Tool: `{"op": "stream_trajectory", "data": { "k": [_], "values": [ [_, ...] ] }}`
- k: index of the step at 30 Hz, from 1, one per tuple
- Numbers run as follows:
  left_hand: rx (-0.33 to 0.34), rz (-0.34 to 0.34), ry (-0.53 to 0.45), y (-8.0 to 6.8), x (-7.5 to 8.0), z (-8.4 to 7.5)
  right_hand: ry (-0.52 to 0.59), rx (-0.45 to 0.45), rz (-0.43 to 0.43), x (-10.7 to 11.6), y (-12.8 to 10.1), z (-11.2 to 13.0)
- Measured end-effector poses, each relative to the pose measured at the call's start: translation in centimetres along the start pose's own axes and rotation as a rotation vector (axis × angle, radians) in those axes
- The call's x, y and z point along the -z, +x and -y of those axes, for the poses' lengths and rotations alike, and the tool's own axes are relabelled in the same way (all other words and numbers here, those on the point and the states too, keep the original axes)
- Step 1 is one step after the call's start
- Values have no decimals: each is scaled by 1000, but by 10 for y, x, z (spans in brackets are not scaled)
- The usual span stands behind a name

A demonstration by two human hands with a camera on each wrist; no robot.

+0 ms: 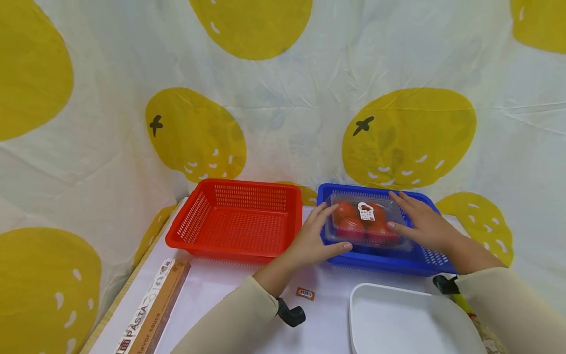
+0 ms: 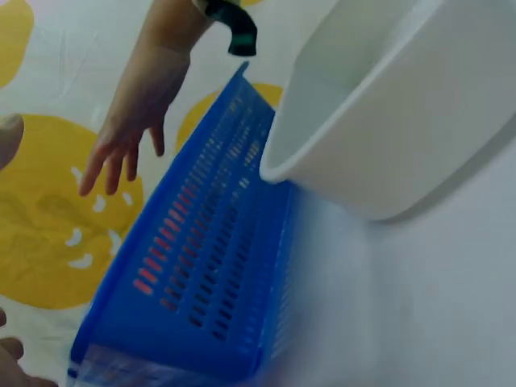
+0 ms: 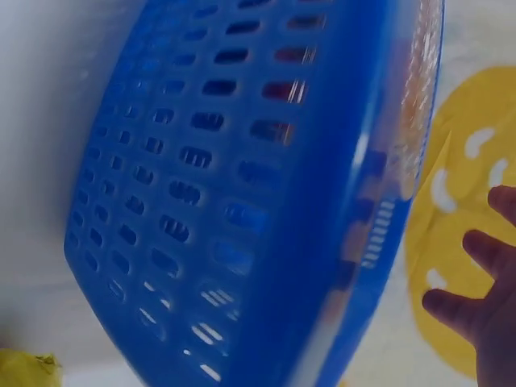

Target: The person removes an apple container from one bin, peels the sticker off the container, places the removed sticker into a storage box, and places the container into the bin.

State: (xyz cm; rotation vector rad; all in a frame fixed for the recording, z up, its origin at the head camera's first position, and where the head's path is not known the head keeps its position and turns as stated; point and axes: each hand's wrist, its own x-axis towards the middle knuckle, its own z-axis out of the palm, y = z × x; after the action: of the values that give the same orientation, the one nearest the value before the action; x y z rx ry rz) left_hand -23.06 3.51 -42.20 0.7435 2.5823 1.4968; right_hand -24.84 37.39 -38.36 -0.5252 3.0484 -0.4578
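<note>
A clear plastic pack of several tomatoes (image 1: pixel 353 230) with a white label lies in the blue basket (image 1: pixel 371 263). My left hand (image 1: pixel 309 243) reaches to the pack's left side with fingers spread and thumb apart. On the other side my right hand (image 1: pixel 426 223) hovers over its right edge, fingers extended. Neither hand curls round anything. From the left wrist, the blue basket (image 2: pixel 201 234) shows from its slotted side, with the right hand (image 2: pixel 141 113) above it. In the right wrist view, the fingers (image 3: pixel 463 310) of the right hand stand beside the basket rim.
A red basket (image 1: pixel 240 228) stands left of the blue one. Near the front are a long pasta box (image 1: pixel 155 309), a small red packet (image 1: pixel 306 294) and a white tub (image 1: pixel 411 319). A patterned curtain (image 1: pixel 287 123) hangs behind. A yellow package (image 3: pixel 28 369) shows by the right wrist.
</note>
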Motion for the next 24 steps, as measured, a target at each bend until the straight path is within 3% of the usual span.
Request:
{"op": "stream_trajectory", "data": {
  "k": [6, 9, 15, 18, 24],
  "values": [
    [92, -117, -56, -1, -20, 4, 232, -77, 50, -4, 7, -26],
    [133, -158, -117, -1, -28, 7, 324, -155, 90, 0, 10, -35],
    [234, -245, -238, -1, -44, 18, 558, -204, 179, 9, 19, -49],
    [245, -282, -272, -1, -53, 25, 659, -224, 240, 12, 22, -54],
    [244, -325, -372, -2, -64, 35, 762, -256, 311, 13, 26, -61]
  ]
}}
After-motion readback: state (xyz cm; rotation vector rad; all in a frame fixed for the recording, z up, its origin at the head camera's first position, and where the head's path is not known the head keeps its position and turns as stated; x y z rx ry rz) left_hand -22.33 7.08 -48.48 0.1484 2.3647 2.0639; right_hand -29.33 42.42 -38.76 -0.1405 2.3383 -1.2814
